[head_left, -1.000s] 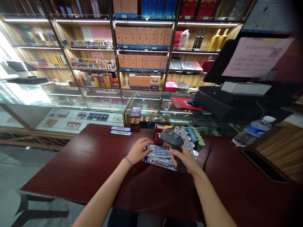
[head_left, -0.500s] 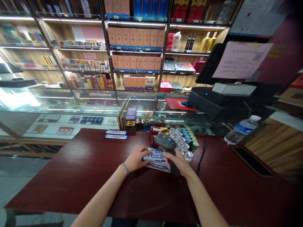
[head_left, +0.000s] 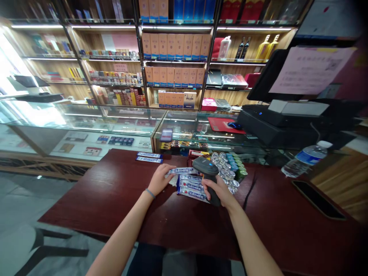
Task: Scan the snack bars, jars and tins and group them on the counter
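Observation:
My left hand (head_left: 161, 178) is closed on the left end of a long blue-and-white candy packet (head_left: 181, 170), lifted a little off the table. Several similar packets (head_left: 191, 187) lie stacked just below it. My right hand (head_left: 221, 190) grips a dark barcode scanner (head_left: 205, 165) by its handle, its head above the right end of the lifted packet. Beyond the scanner stand small cans (head_left: 223, 164) with silver, blue and green tops, beside a dark red box (head_left: 198, 154). Two more blue-and-white packets (head_left: 148, 157) lie side by side at the table's far left.
The dark red wooden table (head_left: 120, 191) backs onto a glass display counter (head_left: 129, 120). To the right are a water bottle (head_left: 307, 158), a black phone-like slab (head_left: 318, 199) and a dark cable (head_left: 250, 188). A monitor (head_left: 267, 74) stands behind; a chair (head_left: 25, 245) is at lower left.
My left hand has moved up and left and now raises one packet from the stack. The scanner stays in my right hand near it. The whole view has shifted slightly.

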Tool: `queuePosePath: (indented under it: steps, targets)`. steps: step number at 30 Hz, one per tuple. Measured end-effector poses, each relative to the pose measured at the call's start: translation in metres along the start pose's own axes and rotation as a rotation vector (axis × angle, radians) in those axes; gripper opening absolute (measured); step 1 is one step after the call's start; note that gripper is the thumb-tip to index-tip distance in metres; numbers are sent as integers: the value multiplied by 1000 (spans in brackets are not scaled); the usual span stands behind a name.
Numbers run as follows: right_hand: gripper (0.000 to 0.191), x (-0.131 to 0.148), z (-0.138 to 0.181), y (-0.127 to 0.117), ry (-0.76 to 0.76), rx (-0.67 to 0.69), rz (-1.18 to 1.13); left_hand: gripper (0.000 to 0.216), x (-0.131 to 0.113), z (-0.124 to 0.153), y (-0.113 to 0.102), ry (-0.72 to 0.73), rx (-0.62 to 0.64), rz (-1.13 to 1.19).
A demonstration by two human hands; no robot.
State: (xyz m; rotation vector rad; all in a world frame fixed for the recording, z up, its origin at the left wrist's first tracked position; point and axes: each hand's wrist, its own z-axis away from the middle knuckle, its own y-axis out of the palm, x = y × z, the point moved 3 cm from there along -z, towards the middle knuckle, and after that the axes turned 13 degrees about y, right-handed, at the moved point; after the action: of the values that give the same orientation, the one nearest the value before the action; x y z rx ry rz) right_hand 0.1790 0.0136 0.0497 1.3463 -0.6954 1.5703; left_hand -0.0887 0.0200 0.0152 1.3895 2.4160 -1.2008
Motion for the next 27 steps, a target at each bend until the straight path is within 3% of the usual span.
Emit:
queuePosePath:
  steps: [5, 17, 20, 24, 27]
  targets:
    - [37, -2, -3, -1, 10, -8, 9, 26, 23, 11, -23, -171, -209, 1]
    - [30, -4, -3, 4, 12, -45, 130, 27, 51, 8, -28, -210, -251, 52]
    - [32, -6, -3, 5, -4, -29, 173, 32, 57, 7, -25, -333, -267, 162]
    - [33, -7, -3, 7, -14, -11, 161, 51, 63, 9, -16, -607, -211, 495]
    - [36, -7, -4, 9, -6, -4, 153, 54, 62, 12, -14, -706, -242, 661]
